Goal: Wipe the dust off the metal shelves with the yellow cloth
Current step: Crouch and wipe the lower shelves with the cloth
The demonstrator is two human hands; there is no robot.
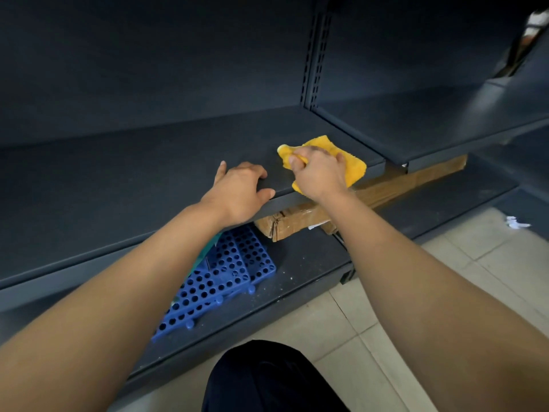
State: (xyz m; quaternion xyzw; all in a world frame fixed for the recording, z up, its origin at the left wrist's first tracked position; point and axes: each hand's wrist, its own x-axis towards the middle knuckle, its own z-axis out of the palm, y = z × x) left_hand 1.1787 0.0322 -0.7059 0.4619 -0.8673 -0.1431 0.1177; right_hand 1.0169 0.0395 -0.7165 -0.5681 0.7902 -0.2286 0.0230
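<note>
Gripping the yellow cloth (355, 163) in the right hand (319, 173), fingers curled round a bunched fold at its left side, palm bearing down on the rest. Pressed onto the near right end of the dark metal shelf (142, 179), with one corner hanging over the near edge, just above a cardboard box (389, 188) on the lower shelf (300, 272). Resting the left hand (240, 188) on the same near edge, to the left of the cloth and apart from it, fingers loosely spread on top, thumb along the front lip, holding nothing; apparently bracing.

Looks soft, fluffy and light: likely to fold, bunch and roll under a push rather than keep any shape. Nothing fragile about it, and no weight to manage. Probably drags on the matt painted metal instead of sliding freely, so needs steady downward pressure. Best taken from above near the middle, gathering a little pile into the fingers and spreading the remainder flat under the palm, so as to put more of the nap on the shelf. Worth pulling the hanging corner back in before a long stroke to the left, to avoid snagging on the front lip.
</note>
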